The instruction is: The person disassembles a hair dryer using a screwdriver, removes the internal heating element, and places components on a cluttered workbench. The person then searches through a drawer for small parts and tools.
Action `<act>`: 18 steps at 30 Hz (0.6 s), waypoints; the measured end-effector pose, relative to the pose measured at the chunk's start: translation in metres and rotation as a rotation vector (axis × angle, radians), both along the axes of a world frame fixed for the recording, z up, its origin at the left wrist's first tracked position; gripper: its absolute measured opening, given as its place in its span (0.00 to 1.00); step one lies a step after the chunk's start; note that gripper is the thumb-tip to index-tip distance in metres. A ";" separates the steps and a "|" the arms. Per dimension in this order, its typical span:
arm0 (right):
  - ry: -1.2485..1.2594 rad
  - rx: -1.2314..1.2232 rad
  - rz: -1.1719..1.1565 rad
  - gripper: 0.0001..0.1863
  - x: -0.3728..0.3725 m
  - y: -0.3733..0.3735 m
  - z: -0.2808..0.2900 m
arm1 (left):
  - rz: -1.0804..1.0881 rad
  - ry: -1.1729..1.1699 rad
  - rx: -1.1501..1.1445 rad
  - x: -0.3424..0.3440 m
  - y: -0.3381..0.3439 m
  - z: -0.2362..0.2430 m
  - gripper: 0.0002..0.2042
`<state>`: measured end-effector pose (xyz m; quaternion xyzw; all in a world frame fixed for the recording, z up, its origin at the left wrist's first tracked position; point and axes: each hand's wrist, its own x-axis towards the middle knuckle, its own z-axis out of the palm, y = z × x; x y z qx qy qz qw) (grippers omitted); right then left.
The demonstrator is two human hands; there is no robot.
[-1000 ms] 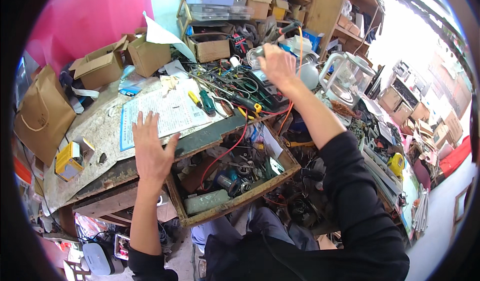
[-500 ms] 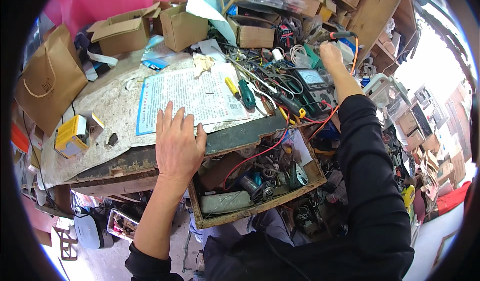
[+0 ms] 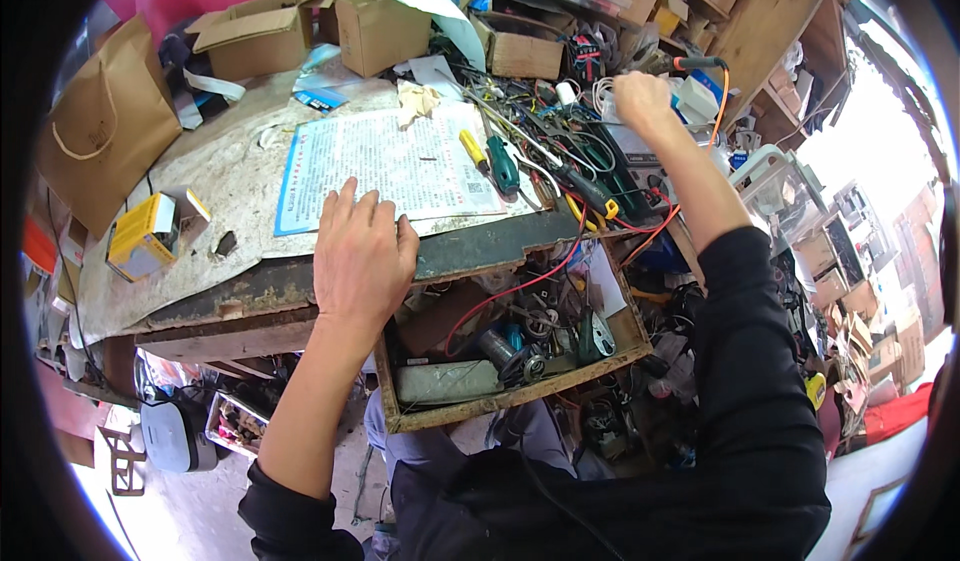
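Note:
My left hand (image 3: 362,251) lies flat with its fingers stretched, at the front edge of the bench over a printed sheet (image 3: 370,176). A small dark sliver (image 3: 428,158) rests on that sheet. At the back right, my right hand (image 3: 645,103) is closed among the clutter; its fingertips and anything in them are hidden. Just beyond it is a soldering iron (image 3: 698,63) with a dark handle and orange cord. An analog multimeter (image 3: 650,166) sits partly under my right forearm. Near the sheet's right edge lie a yellow-handled tool (image 3: 472,149) and a green-handled screwdriver (image 3: 502,166).
An open wooden drawer (image 3: 520,401), full of parts and tools, juts out below the bench. Red leads (image 3: 520,299) hang over it. Cardboard boxes (image 3: 385,29), a paper bag (image 3: 108,126) and a yellow carton (image 3: 145,239) stand on the left and back.
My right hand has shifted left, away from the soldering iron, and its forearm now covers the multimeter's dial. My left hand stays at the bench edge. The whole view has shifted slightly.

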<state>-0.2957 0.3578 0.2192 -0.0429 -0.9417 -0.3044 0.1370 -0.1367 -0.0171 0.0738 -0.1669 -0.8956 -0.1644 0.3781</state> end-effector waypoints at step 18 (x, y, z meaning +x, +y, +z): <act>-0.529 -0.456 0.255 0.09 0.044 -0.204 -0.051 | 0.041 -0.019 0.038 0.003 0.004 0.004 0.14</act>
